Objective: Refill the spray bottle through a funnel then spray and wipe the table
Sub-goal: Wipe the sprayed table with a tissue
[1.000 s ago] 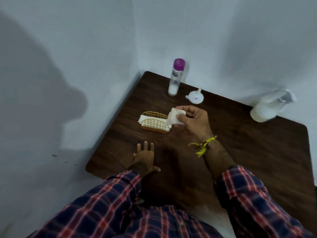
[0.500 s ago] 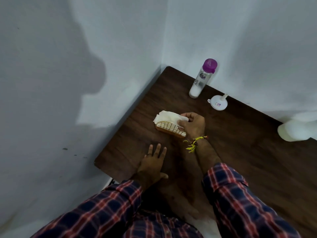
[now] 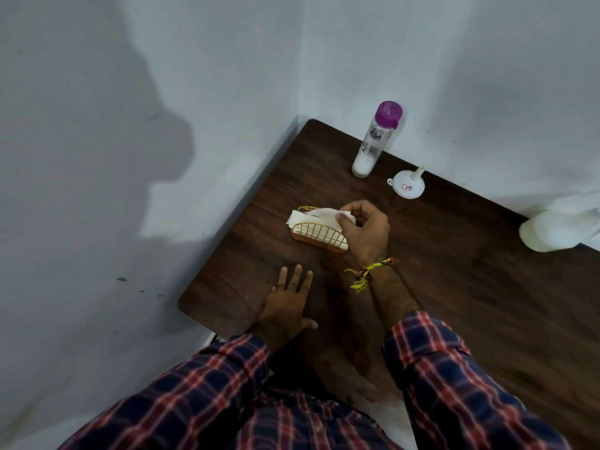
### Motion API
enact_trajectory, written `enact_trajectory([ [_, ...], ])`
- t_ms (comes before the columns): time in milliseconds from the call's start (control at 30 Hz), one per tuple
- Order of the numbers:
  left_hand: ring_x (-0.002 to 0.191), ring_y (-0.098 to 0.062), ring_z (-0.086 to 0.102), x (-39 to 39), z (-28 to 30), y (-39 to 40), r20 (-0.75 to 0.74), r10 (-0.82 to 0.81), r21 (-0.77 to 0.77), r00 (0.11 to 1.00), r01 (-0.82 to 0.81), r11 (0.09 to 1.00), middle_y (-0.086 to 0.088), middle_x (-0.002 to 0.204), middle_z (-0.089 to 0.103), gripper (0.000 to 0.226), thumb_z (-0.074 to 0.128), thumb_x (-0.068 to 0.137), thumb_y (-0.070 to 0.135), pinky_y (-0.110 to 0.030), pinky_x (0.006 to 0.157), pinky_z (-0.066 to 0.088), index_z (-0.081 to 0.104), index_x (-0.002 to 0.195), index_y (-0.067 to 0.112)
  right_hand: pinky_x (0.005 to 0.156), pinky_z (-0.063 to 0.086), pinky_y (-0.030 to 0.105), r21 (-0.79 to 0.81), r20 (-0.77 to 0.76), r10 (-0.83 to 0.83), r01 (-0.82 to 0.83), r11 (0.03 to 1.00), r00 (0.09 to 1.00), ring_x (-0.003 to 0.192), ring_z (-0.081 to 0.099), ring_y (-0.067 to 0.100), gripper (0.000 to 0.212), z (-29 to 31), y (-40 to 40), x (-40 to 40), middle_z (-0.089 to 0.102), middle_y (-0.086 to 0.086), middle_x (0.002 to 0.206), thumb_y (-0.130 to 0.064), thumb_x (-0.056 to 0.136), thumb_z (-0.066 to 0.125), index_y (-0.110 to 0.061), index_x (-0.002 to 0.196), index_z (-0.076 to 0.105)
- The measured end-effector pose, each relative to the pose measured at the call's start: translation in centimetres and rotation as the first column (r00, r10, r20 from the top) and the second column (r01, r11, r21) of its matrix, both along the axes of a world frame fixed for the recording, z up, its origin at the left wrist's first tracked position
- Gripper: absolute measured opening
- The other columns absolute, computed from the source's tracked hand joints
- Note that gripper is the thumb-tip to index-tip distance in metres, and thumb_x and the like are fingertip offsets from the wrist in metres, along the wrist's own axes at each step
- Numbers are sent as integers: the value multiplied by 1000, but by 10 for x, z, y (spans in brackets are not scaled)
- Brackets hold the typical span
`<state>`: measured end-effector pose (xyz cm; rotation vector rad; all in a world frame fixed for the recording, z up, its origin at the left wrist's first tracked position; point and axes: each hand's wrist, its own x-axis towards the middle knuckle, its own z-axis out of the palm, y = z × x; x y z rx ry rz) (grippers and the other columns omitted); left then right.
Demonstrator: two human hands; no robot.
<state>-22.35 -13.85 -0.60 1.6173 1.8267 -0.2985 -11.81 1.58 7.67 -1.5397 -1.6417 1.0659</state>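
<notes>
**Napkin pinched at the holder, spray bottle off at the edge**

The right hand [image 3: 365, 228] is curled over the gold wire napkin holder [image 3: 319, 234] on the dark wood-grain table [image 3: 470, 287], its thumb and fingertips pinching a white paper napkin [image 3: 319, 216] at the top of the stack. A yellow thread band [image 3: 367, 275] is tied round that wrist. The left hand [image 3: 287, 306] lies flat on the table nearer the person, fingers straight and slightly spread, holding nothing; it sits just short of the holder, apart from it.

The white plastic spray bottle [image 3: 558, 227] stands at the far right of the table against the wall, partly cut off by the picture's edge and washed out, so its trigger is hard to make out. The small white funnel [image 3: 407, 187] lies on the table near the back wall, spout towards the wall. Just beside it, toward the corner, stands a clear slim bottle with a purple cap [image 3: 376, 139], a little white content at its bottom. Both sleeves are dark plaid with red lines.
</notes>
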Motion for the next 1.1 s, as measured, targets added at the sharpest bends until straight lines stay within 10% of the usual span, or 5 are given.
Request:
enact_trajectory([
  [267,148,-26,17,11,38,13,266,293,118,918,-333,936,-3,160,23,70,54,94,45,-43,116,25,23,153,24,63,53,17,28,-270,-160,174,984,949,70,65,2,13,32,-22,51,69,5,86,0,84,70,-3,96,66],
  [467,110,-11,61,54,70,32,531,333,297,779,-540,788,6,118,66,34,60,93,36,-39,96,52,58,126,29,58,51,17,-51,-354,-313,316,947,881,63,63,-2,11,46,-52,117,68,2,77,-2,87,71,4,95,68],
  [800,112,-10,60,235,72,56,473,-68,267,879,-70,961,7,121,65,36,65,90,31,-33,95,51,58,125,30,58,57,27,-120,-322,-673,677,726,665,65,63,3,5,36,-136,310,68,3,75,-4,86,73,-5,88,69],
  [1100,144,-24,27,474,43,81,251,-417,173,873,384,907,-6,156,31,75,69,86,39,-38,115,27,32,149,21,55,57,27,-178,-307,-879,885,430,365,61,63,3,4,13,-165,520,67,1,71,1,86,71,0,89,68],
])
